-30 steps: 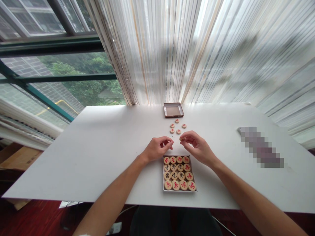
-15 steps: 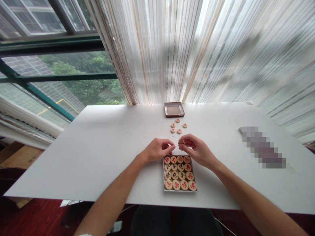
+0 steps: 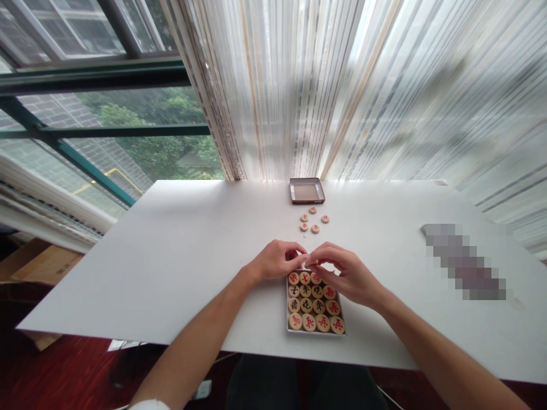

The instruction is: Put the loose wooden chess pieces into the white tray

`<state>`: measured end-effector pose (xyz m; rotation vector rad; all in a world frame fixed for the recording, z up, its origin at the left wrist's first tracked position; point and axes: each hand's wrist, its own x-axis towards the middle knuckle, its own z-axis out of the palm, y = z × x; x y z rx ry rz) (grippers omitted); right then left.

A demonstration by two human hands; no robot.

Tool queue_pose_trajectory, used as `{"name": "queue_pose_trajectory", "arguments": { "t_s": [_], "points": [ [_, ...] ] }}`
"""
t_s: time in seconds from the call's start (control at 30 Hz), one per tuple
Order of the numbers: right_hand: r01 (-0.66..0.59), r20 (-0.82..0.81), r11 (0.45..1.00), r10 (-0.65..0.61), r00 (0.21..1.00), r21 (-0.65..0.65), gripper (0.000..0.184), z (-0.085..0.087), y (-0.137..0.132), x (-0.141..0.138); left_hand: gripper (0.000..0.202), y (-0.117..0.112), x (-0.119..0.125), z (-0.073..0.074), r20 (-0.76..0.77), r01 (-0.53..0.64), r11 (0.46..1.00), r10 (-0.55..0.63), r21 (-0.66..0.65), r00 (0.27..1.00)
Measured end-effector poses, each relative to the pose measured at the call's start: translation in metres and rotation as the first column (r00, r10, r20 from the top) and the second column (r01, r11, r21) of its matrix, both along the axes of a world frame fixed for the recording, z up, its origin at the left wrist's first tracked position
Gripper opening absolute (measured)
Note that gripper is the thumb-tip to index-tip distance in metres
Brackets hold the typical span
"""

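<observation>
A shallow box [image 3: 288,313] holds rows of round xiangqi pieces with red and black characters. My right hand [image 3: 348,273] is above the box's far right corner, its thumb and fingers pinching a pale xiangqi piece [image 3: 314,262] that is mostly hidden. Just beyond the box's far edge, my left hand [image 3: 276,261] has its thumb and forefinger closed together, and their tips meet the right fingertips. Whatever is between the left fingertips cannot be made out. Farther off, several red-marked xiangqi pieces [image 3: 315,229] lie loose on the table.
The brown box lid [image 3: 307,201] lies behind the loose pieces on the white table [image 3: 192,228]. A blurred-out object [image 3: 465,262] is at the right. Strip curtains [image 3: 282,114] hang along the far edge, with a window [image 3: 141,131] at the left and a cardboard box [image 3: 47,265] below.
My right hand has come left and slightly toward me, bringing the piece to the left fingertips. The right hand now covers the box's far right corner. The whole view has shifted slightly.
</observation>
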<state>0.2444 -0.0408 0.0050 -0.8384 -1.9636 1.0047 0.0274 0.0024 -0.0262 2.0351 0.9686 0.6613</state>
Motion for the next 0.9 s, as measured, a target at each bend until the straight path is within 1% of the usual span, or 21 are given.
{"name": "queue_pose_trajectory", "arguments": {
  "t_s": [0.07,0.17,0.3,0.43,0.57,0.73,0.9],
  "points": [
    [-0.025,0.062,0.999,0.024,0.998,0.020,0.012,0.002,-0.002,0.000,0.024,0.000,0.000,-0.001,-0.003,-0.014,1.000,0.014,0.017,1.000],
    [-0.096,0.109,0.995,0.093,0.990,0.017,0.009,0.005,-0.006,-0.002,0.023,0.000,0.001,-0.001,0.002,-0.028,0.999,0.028,0.016,1.000],
    [-0.187,0.145,0.982,0.182,0.972,0.017,0.011,0.007,-0.013,-0.006,0.022,-0.001,0.002,-0.001,0.026,-0.025,0.999,0.026,-0.022,0.999],
    [-0.234,0.187,0.972,0.227,0.956,0.016,0.013,0.008,-0.019,-0.008,0.021,-0.001,0.002,-0.002,0.031,-0.021,0.999,0.022,-0.034,0.999],
    [-0.225,0.259,0.974,0.210,0.943,0.030,0.012,0.007,-0.023,-0.011,0.022,-0.001,0.001,-0.003,0.028,-0.020,0.999,0.021,-0.039,0.999],
    [-0.238,0.385,0.968,0.190,0.903,0.078,0.012,0.004,-0.028,-0.016,0.022,-0.001,0.001,-0.004,0.026,-0.015,0.999,0.016,-0.047,1.000],
    [-0.239,0.451,0.964,0.163,0.877,0.117,0.010,0.000,-0.030,-0.022,0.023,-0.001,0.000,-0.003,0.000,-0.032,0.999,0.032,-0.033,1.000]
  ]
}}
